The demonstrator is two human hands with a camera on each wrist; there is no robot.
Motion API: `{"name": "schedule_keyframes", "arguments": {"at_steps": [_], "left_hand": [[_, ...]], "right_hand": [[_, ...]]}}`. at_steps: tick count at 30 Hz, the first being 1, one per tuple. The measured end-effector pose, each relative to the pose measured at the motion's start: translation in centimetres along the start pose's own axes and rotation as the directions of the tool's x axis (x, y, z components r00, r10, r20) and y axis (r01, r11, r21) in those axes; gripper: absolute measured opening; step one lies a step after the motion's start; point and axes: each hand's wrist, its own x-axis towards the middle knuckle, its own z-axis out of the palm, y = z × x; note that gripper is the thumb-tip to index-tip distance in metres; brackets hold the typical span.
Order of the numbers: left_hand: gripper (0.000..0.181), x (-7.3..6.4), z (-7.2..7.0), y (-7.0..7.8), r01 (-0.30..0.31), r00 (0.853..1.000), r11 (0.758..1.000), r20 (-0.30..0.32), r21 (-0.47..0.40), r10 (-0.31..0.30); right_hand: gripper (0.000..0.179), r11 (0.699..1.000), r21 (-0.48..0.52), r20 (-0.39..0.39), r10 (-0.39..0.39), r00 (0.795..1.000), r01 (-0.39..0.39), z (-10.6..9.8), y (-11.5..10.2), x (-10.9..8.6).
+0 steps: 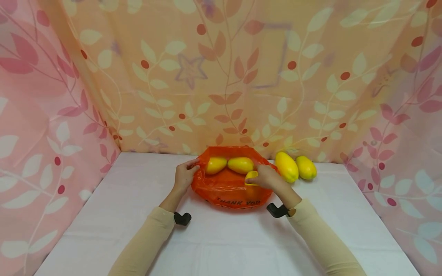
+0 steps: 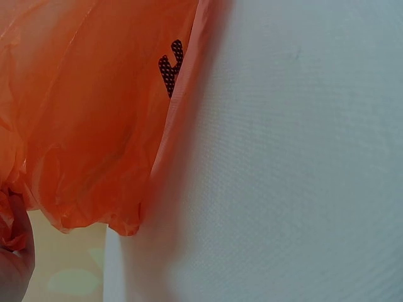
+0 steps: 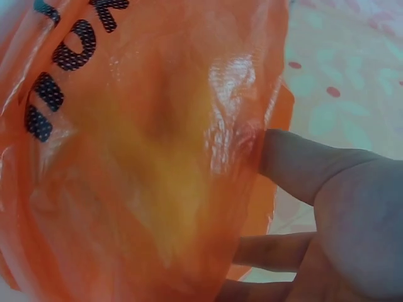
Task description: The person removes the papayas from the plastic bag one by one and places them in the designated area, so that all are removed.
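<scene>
An orange plastic bag (image 1: 221,189) printed "THANK YOU" lies on the table with its mouth spread. My left hand (image 1: 184,176) pinches the bag's left rim; bunched plastic shows between its fingers in the left wrist view. Inside the bag are two yellow mangoes, a left one (image 1: 216,165) and a right one (image 1: 241,165). My right hand (image 1: 270,178) reaches into the right side of the mouth, thumb and fingers around a third mango (image 1: 251,179). That mango shows as a yellow blur through the film in the right wrist view, where the fingertips are hidden behind the plastic.
Two more yellow mangoes, a larger one (image 1: 286,167) and a smaller one (image 1: 306,167), lie side by side right of the bag, near the table's back edge. The white-covered table (image 1: 221,245) is bordered by floral cloth walls (image 1: 228,76) at the back and sides.
</scene>
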Motion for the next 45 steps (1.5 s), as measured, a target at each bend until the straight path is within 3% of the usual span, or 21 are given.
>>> {"name": "schedule_keyframes", "arguments": {"at_steps": [8, 16, 23, 31, 36, 45], "left_hand": [[0.030, 0.0, 0.1, 0.0, 0.005, 1.000, 1.000, 0.002, -0.006, -0.005], [0.030, -0.1, 0.2, 0.1, 0.016, 1.000, 1.000, 0.001, -0.003, -0.016], [0.030, -0.1, 0.1, -0.1, -0.002, 1.000, 1.000, 0.000, 0.009, 0.002], [0.030, -0.1, 0.2, -0.5, -0.007, 1.000, 1.000, 0.000, 0.012, 0.007], [0.030, 0.0, 0.1, -0.2, 0.013, 1.000, 1.000, 0.001, 0.012, -0.013], [0.031, 0.1, 0.1, -0.1, 0.011, 1.000, 1.000, 0.004, 0.015, -0.011]], "right_hand": [[0.077, 0.997, -0.058, 0.007, 0.056, 0.998, -0.055, 0.6, -0.4, 0.4], [0.091, 0.996, -0.060, 0.017, 0.061, 0.998, -0.060, 1.3, -0.3, 0.6], [0.060, 0.993, -0.100, 0.013, 0.067, 0.998, -0.065, 2.1, -0.3, 0.9], [0.042, 0.995, -0.085, 0.019, 0.057, 0.998, -0.055, 2.8, 0.0, 1.4], [0.042, 0.996, -0.077, 0.028, 0.049, 0.998, -0.047, 2.6, -0.3, 1.5], [0.057, 0.996, -0.051, 0.066, 0.081, 0.995, -0.077, 2.9, -0.5, 1.6]]}}
